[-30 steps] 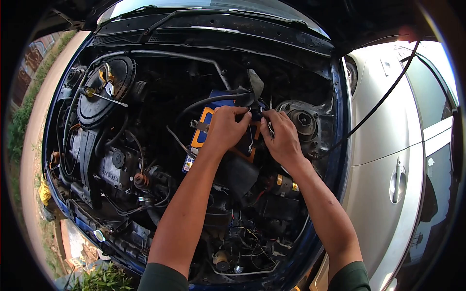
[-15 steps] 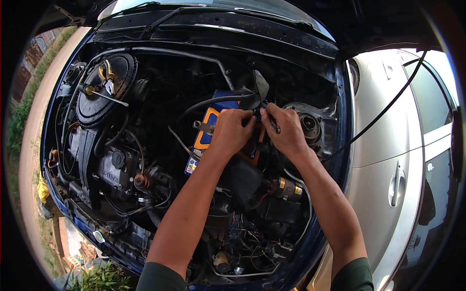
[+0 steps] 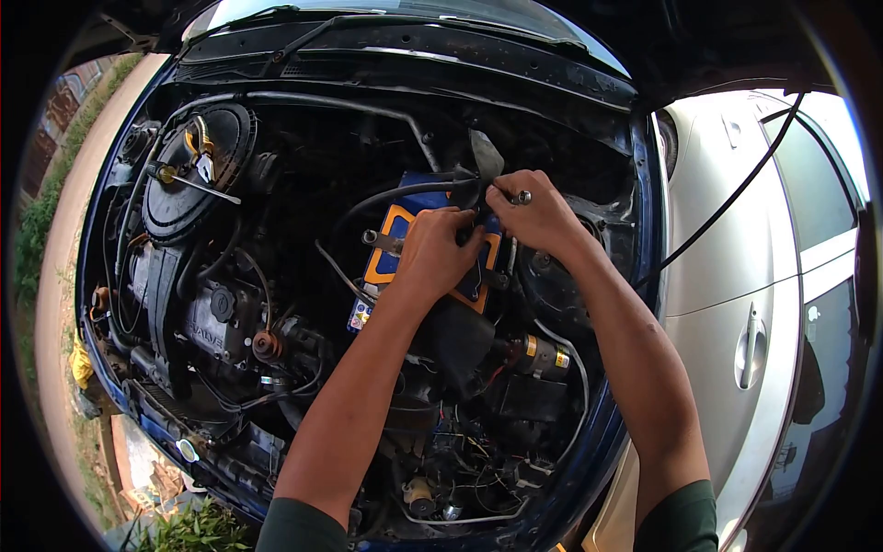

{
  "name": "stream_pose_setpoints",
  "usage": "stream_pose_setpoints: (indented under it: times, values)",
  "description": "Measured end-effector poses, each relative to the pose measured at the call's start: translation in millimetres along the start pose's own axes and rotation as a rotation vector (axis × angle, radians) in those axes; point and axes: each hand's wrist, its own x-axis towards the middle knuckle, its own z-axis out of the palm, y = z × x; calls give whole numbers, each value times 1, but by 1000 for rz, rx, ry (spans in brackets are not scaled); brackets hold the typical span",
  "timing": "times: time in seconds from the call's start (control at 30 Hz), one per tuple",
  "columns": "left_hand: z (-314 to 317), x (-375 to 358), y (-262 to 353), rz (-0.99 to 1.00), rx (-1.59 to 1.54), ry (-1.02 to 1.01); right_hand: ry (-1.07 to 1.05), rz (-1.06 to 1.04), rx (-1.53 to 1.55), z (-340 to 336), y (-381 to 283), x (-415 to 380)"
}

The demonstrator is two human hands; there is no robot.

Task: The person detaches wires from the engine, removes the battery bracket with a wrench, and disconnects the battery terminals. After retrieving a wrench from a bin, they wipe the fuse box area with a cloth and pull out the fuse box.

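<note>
In the head view, a blue and orange car battery sits in the engine bay. My left hand is over its top, fingers curled together near the cable end; whatever they pinch is hidden. A thick black cable runs to a dark cover with a grey flap at the battery's far side. My right hand is closed beside that cover, thumb and fingertips against it. From its fist pokes the shiny ring end of a wrench; the rest of the tool is hidden.
Yellow-handled pliers and a screwdriver lie on the round black air filter cover. Loose wires crowd the front of the bay. A prop cable slants across at right, before a pale car.
My right hand has moved up and slightly inward, and the wrench end in it has risen too. My left hand stays nearly in place over the battery.
</note>
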Motion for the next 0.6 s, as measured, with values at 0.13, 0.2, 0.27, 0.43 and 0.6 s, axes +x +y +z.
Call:
stream_pose_setpoints:
  times: [0.13, 0.2, 0.27, 0.43, 0.6]
  values:
    - [-1, -1, 1, 12, 25, -27, -192, 152, 171, -15, -13, 7]
    - [-1, 0, 2, 11, 16, -15, -227, 220, 183, -16, -11, 17]
    - [-2, 0, 2, 24, 35, -20, -264, 286, 199, -19, -9, 27]
    - [-3, 0, 3, 29, 35, -19, -466, 339, 186, -30, -14, 43]
    - [-2, 0, 2, 11, 28, -23, -478, 374, 182, -30, -11, 53]
